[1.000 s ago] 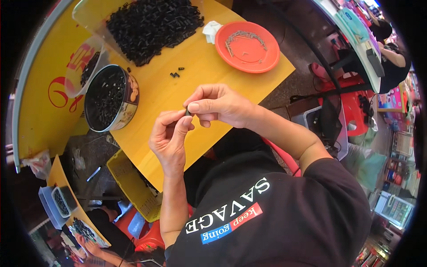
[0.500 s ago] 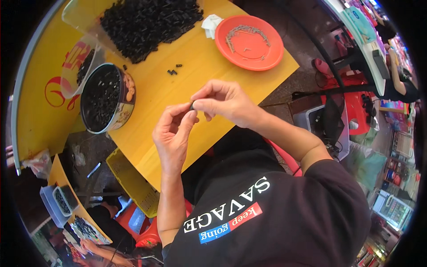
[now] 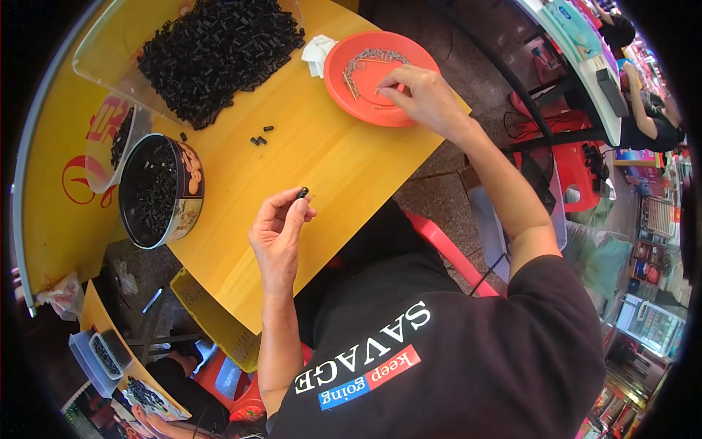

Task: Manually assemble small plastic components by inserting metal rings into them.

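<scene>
If the left hand (image 3: 276,238) is taken as the dial's centre, a round tin (image 3: 189,192) with a printed side stands between nine and ten o'clock, full of small black parts. Toward eleven, a large heap of short black pieces (image 3: 219,62) spreads over the yellow table (image 3: 344,157). Three loose pieces (image 3: 261,139) lie close together at twelve o'clock, well apart from the hand.

The black part (image 3: 303,192) in the left hand is short, narrow and glossy, its top end standing clear at the one o'clock tip of the hand. Left thumb and index finger are closed on it from both sides; the other fingers curl in behind.

Between twelve and one, a crumpled white tissue (image 3: 319,55) touches a round red plate (image 3: 335,77), which sits at one o'clock with thin metallic pins (image 3: 376,55) in a loose arc along its far side. Between one and two, the right hand (image 3: 425,96) reaches over the plate, thumb and index fingertips nearly together; whether they grip a pin is too small to tell.
</scene>
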`<act>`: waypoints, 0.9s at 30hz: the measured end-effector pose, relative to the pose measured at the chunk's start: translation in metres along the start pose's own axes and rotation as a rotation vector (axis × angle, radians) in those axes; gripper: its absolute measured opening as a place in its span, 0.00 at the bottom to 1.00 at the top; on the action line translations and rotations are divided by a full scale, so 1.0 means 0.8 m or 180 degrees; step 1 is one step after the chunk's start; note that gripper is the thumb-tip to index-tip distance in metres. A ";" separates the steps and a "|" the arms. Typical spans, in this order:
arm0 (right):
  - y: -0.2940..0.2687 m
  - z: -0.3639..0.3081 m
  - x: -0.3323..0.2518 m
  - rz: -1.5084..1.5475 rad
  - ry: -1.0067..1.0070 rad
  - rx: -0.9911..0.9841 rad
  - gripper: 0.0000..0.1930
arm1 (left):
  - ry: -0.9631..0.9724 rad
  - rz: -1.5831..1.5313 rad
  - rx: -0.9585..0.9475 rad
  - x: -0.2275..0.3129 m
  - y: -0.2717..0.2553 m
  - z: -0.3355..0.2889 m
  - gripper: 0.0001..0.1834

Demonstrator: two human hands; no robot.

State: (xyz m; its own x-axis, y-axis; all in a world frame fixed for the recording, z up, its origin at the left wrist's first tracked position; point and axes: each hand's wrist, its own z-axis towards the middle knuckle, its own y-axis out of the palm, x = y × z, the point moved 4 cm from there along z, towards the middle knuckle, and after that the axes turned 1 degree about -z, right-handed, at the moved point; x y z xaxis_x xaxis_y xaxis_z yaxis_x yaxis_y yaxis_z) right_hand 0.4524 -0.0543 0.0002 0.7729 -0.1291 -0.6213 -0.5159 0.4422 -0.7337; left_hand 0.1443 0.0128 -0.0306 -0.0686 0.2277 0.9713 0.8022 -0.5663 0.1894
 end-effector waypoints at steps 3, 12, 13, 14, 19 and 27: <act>0.000 0.006 0.020 -0.0655 -0.0163 -0.0115 0.07 | -0.0022 0.0048 0.0060 -0.004 -0.004 -0.001 0.10; 0.010 0.010 0.026 -0.1072 -0.0287 -0.0183 0.06 | -0.0017 0.0047 0.0110 -0.001 -0.007 -0.004 0.11; 0.007 0.009 0.025 -0.0728 -0.0081 -0.0200 0.06 | -0.0021 0.0039 0.0113 0.000 -0.007 -0.004 0.11; 0.004 0.009 0.023 -0.0383 0.0126 -0.0221 0.05 | -0.0018 0.0032 0.0130 0.002 -0.006 -0.004 0.11; 0.011 -0.001 -0.045 0.1731 0.0493 -0.0789 0.04 | -0.0079 -0.0549 0.0019 0.010 0.005 -0.002 0.10; 0.058 -0.033 -0.155 0.2784 0.0267 -0.1657 0.06 | 0.0114 -0.0801 -0.0181 0.027 0.011 -0.010 0.10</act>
State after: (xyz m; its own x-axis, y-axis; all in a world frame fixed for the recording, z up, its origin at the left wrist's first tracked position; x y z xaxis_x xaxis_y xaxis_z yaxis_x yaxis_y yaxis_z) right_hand 0.3227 -0.0414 0.0359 0.0303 -0.0165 -0.9994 -0.9992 -0.0266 -0.0299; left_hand 0.1447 0.0063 -0.0068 -0.2835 0.3395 0.8969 0.7227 -0.5391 0.4325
